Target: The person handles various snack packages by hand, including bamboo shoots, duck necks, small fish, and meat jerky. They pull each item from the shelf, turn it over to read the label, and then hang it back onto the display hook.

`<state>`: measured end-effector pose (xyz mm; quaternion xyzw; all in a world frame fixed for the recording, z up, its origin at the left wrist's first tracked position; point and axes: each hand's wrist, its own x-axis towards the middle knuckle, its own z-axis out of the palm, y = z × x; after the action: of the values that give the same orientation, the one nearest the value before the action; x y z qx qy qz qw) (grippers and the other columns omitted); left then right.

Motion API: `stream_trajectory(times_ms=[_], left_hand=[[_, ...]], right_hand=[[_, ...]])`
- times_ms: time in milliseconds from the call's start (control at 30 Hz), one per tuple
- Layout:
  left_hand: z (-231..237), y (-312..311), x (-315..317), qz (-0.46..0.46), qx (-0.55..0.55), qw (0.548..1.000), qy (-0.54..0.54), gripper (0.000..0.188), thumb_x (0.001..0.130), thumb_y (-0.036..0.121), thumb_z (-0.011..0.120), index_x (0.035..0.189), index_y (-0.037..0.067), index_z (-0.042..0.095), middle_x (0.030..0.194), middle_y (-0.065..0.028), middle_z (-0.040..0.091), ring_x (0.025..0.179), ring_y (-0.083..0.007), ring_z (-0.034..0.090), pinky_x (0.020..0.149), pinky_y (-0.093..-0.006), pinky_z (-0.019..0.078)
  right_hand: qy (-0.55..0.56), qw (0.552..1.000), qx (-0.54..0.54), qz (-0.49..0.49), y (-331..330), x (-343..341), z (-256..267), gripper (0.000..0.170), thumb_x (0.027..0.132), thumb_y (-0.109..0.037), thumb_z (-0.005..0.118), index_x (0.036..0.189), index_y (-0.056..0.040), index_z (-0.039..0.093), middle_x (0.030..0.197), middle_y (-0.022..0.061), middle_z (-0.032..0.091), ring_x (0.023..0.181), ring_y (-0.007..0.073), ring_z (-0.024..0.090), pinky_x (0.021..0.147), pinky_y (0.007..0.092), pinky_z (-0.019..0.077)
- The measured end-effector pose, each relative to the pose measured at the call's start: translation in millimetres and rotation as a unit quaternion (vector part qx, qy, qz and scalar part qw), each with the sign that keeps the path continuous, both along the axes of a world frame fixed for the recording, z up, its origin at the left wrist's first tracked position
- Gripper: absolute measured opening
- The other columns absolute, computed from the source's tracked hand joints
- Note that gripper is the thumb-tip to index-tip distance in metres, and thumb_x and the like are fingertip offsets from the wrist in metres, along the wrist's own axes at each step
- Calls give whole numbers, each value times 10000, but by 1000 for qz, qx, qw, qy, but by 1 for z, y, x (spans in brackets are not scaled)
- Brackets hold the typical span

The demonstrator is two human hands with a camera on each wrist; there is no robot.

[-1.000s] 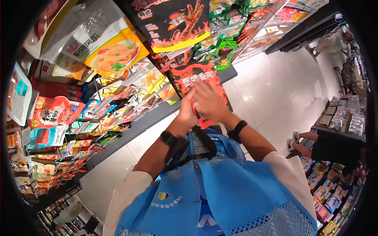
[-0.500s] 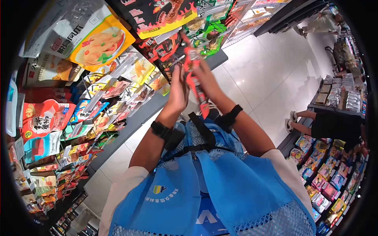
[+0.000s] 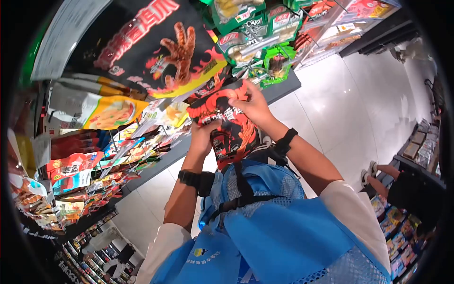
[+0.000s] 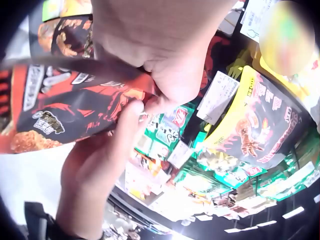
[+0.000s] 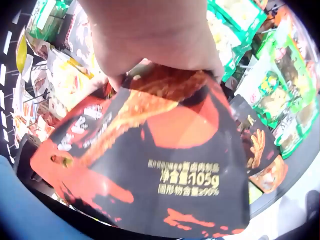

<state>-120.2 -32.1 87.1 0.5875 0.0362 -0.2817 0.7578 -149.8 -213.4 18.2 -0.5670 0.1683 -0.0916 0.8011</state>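
Note:
A red and black snack pouch is held in front of the body, its printed face turned up toward the head camera. My left hand grips its left edge, thumb lying over the face. At the upper right corner, my right hand pinches the pouch with the thumb on the printed side. In the right wrist view the right hand covers the top of the pouch, whose black panel reads 105g. The left wrist view has the left hand at one end of the pouch.
A large black pouch with a chicken-foot picture hangs on the rack just beyond the hands. Green packets hang beside it, and rows of snack bags fill the left side. A person in dark clothes is at the right, across the tiled floor.
The pouch was face-on under both hands, then turned edge-on between them, and now lies face-on again with a darker panel showing. The hands have spread to its edges; the head view has shifted.

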Motion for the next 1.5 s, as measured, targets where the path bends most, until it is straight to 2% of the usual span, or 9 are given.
stream_trajectory(times_ms=[100,200,333,433,533,567,667,967,1500], left_hand=[[-12,9,15,91,24,994,49,190,846,-12,670,1031,24,643,960,-48,686,833,-156,665,733,-298,541],[-1,5,33,158,69,984,-42,63,907,81,669,950,35,669,829,-33,682,698,-125,653,667,-250,537],[27,7,43,194,161,965,-73,72,884,26,663,951,2,651,801,-12,657,657,-81,587,596,-238,469],[10,33,56,74,299,925,-222,146,814,-17,676,959,-25,661,770,-76,688,669,-153,649,626,-299,509],[24,32,65,-24,463,806,-368,142,769,164,724,832,37,717,692,-180,649,647,-341,654,629,-401,528],[20,31,66,-35,510,764,-393,170,783,208,716,808,40,712,693,-178,654,658,-347,658,625,-424,526],[3,27,75,-38,575,687,-444,272,809,305,699,734,44,684,691,-176,656,678,-354,665,614,-469,515],[-10,18,78,-40,487,728,-481,250,753,207,712,861,-15,670,861,-196,668,791,-372,657,697,-454,526],[25,13,91,31,430,794,-429,339,702,76,676,1041,57,675,1026,-196,654,985,-418,604,828,-470,483]], right_hand=[[-18,992,-101,75,-6,32,7,395,715,-197,821,953,64,645,788,128,660,783,140,633,719,318,496],[-74,980,-156,102,-9,56,15,387,702,-207,820,929,53,644,735,104,652,705,154,619,680,317,495],[-106,967,-86,214,-10,77,47,419,710,-147,790,1059,30,641,1016,111,675,940,166,633,864,315,486],[-89,922,-256,278,-15,90,52,474,738,-65,777,1176,17,614,1146,116,654,1120,204,588,939,347,476],[-57,934,-221,274,-6,96,38,454,781,-69,769,1195,22,607,1204,127,640,1179,227,558,1001,372,438],[-98,890,-355,270,-8,97,42,405,786,-43,765,1158,35,624,1216,132,637,1168,195,560,964,365,462],[-116,944,-248,186,3,93,42,286,807,-109,758,1062,-2,685,1017,98,714,921,155,656,806,332,514],[-207,700,-649,212,-4,98,54,303,828,-94,679,1116,-4,665,1073,201,679,1001,374,642,885,450,485],[-178,722,-664,80,2,122,-9,273,850,-101,614,1109,-55,686,1071,172,686,1024,365,631,930,442,461]])
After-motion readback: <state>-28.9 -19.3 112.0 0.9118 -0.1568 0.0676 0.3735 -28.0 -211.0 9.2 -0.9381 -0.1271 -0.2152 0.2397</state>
